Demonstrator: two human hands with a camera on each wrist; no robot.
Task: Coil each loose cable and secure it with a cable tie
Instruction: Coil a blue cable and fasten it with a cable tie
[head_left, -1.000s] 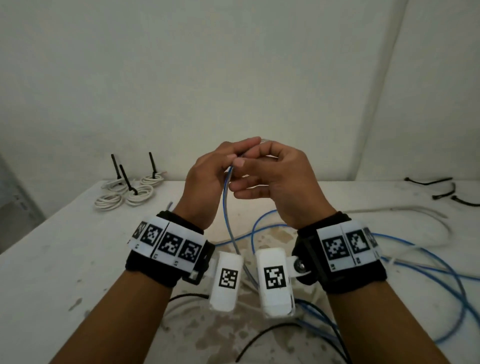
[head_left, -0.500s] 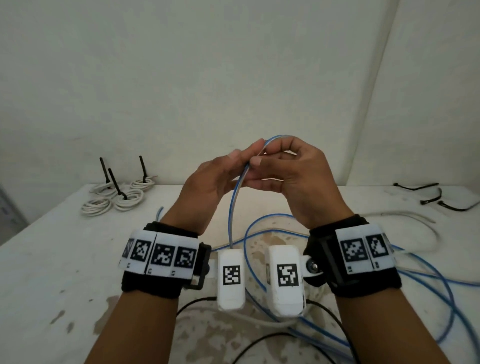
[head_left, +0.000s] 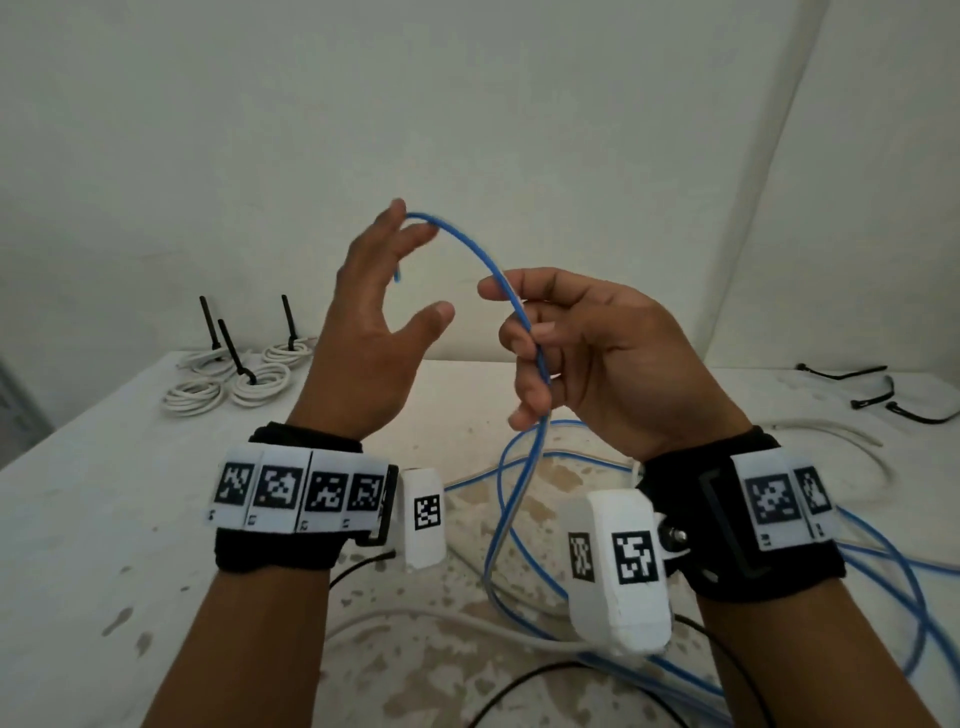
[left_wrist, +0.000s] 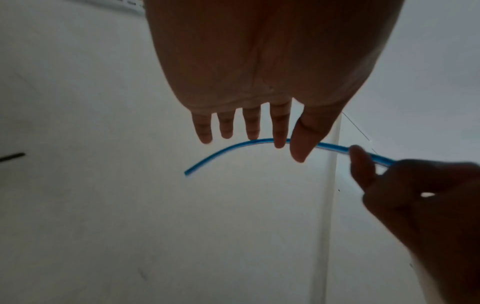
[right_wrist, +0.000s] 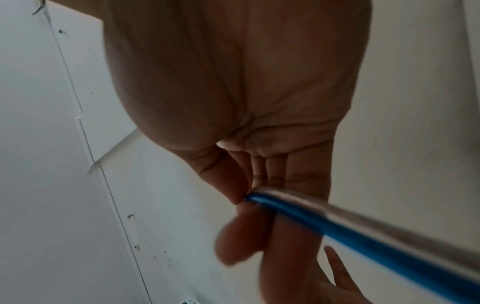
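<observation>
A long blue cable (head_left: 480, 254) rises from the table and arcs up to the left. My right hand (head_left: 519, 317) pinches it between thumb and fingers at mid height; the right wrist view shows that pinch (right_wrist: 244, 201) on the blue cable (right_wrist: 363, 236). My left hand (head_left: 410, 265) is raised with straight, spread fingers. The cable's top lies across its fingertips, and the short free end hangs behind the palm. In the left wrist view the blue cable (left_wrist: 221, 153) runs past the straight fingers (left_wrist: 279, 131), with its cut end hanging loose at the left.
Three coiled white cables (head_left: 234, 374) with upright black ties sit at the table's back left. Loose black cable ties (head_left: 872, 397) lie at the back right. Blue loops (head_left: 904, 582), a white cable (head_left: 457, 621) and a black cable (head_left: 519, 675) sprawl over the stained table (head_left: 104, 519).
The hands were together, both pinching the blue cable. The left hand has opened, let go and moved up and left; the right hand keeps its hold and the cable end arcs higher.
</observation>
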